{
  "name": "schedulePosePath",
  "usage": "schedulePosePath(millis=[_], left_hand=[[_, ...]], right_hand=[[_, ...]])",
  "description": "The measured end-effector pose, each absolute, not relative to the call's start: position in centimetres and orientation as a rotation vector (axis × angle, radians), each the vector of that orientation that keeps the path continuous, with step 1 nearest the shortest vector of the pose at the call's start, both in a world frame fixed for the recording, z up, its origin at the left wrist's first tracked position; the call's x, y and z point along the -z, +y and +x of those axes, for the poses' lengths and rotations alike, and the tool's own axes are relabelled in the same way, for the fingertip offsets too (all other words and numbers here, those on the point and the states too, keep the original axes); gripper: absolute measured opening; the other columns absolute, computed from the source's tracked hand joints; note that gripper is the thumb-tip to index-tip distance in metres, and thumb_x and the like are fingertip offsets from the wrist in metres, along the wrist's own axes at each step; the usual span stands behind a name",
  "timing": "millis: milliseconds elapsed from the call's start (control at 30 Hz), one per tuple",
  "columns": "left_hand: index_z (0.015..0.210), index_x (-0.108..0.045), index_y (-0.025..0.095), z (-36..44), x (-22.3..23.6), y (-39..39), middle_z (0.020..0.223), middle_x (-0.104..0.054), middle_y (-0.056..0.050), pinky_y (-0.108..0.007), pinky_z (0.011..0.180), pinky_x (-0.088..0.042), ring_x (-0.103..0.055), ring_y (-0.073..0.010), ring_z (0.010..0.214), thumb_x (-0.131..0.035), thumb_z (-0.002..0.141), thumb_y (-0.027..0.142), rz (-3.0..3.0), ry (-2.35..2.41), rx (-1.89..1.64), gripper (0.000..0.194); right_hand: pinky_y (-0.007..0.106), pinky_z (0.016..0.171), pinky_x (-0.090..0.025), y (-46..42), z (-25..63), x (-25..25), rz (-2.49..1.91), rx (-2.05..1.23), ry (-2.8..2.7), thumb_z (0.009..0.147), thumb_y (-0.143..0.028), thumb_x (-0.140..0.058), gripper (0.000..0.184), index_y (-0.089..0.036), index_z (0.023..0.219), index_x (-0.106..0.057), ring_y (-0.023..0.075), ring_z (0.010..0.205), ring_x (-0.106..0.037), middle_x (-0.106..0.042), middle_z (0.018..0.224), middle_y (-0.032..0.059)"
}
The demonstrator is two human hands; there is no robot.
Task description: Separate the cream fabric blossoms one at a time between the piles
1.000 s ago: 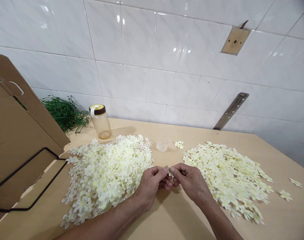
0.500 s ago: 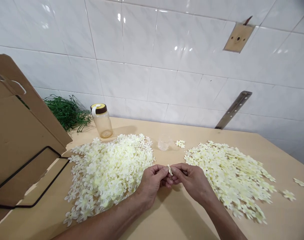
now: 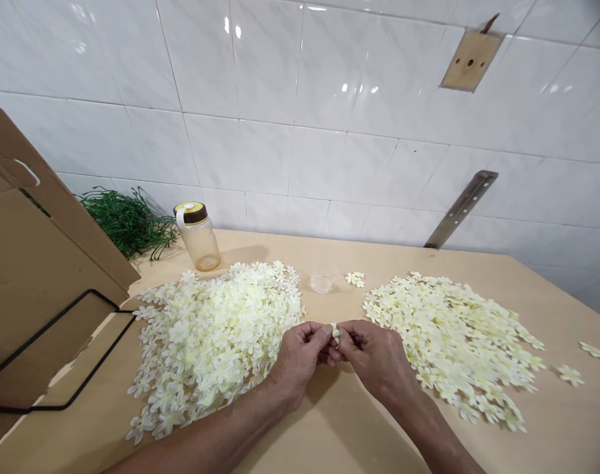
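Observation:
Between my two hands is a small pale-yellow artificial flower (image 3: 335, 332), pinched at the fingertips and mostly covered by them. My left hand (image 3: 300, 359) grips it from the left with thumb and fingers closed. From the other side my right hand (image 3: 376, 355) pinches it too, thumb against fingers. A big heap of loose cream flowers (image 3: 225, 329) lies beside my left hand. A flatter spread of similar flowers (image 3: 458, 342) lies to the right of my right hand.
Behind my hands stand a small clear cup (image 3: 322, 278) and a few flowers (image 3: 355, 280). A bottle with a yellow-and-brown lid (image 3: 199, 240), green artificial stems (image 3: 127, 220), a cardboard box (image 3: 48, 243) and a black wire frame (image 3: 90, 355) are leftward. A tiled wall (image 3: 265, 151) bounds the table.
Both hands stay together at nearly the same place. The flower between the fingertips looks more bunched up than before. The camera view has shifted slightly.

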State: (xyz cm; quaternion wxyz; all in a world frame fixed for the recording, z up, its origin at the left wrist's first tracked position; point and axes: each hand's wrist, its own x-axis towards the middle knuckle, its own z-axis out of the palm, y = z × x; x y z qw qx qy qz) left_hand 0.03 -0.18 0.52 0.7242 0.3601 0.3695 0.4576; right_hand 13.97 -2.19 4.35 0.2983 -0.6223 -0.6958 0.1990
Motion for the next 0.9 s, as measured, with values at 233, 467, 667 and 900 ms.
schedulePosePath(millis=[233,467,667,900], left_hand=[[0.076,-0.066,0.010,0.0,-0.3,-0.2,0.064,-0.066,-0.008,-0.025,0.059,-0.046,-0.059,-0.0135,0.058,-0.073,0.074,0.044,0.771,0.779,-1.015,0.035],[0.076,-0.067,0.011,-0.1,-0.5,-0.3,0.062,-0.065,-0.006,-0.026,0.059,-0.046,-0.058,-0.0131,0.057,-0.075,0.072,0.044,0.800,0.816,-1.005,0.035],[0.078,-0.068,0.009,-0.2,-0.1,-0.1,0.069,-0.067,-0.009,-0.024,0.061,-0.045,-0.058,-0.0121,0.061,-0.072,0.078,0.041,0.771,0.709,-0.952,0.032],[0.078,-0.069,0.009,-0.3,0.4,0.3,0.070,-0.066,-0.008,-0.023,0.060,-0.044,-0.058,-0.0111,0.061,-0.070,0.080,0.033,0.720,0.661,-0.930,0.024]], right_hand=[[0.024,0.055,-0.039,-2.0,14.1,-4.1,-1.672,-0.540,-1.784,0.087,-0.032,-0.050,0.029,-0.023,0.072,-0.073,0.0160,0.060,-0.060,-0.069,0.063,0.0004],[0.024,0.056,-0.042,-2.2,14.1,-4.2,-1.651,-0.519,-1.800,0.088,-0.030,-0.050,0.031,-0.023,0.065,-0.071,0.0151,0.058,-0.060,-0.068,0.061,-0.0009],[0.025,0.058,-0.051,-1.7,14.8,-3.4,-1.631,-0.814,-1.565,0.087,-0.042,-0.054,0.031,-0.020,0.074,-0.072,0.0177,0.060,-0.066,-0.071,0.065,0.0026],[0.026,0.062,-0.055,-1.5,15.5,-3.4,-1.585,-0.984,-1.498,0.086,-0.046,-0.055,0.033,-0.019,0.073,-0.069,0.0182,0.063,-0.069,-0.071,0.065,0.0028]])
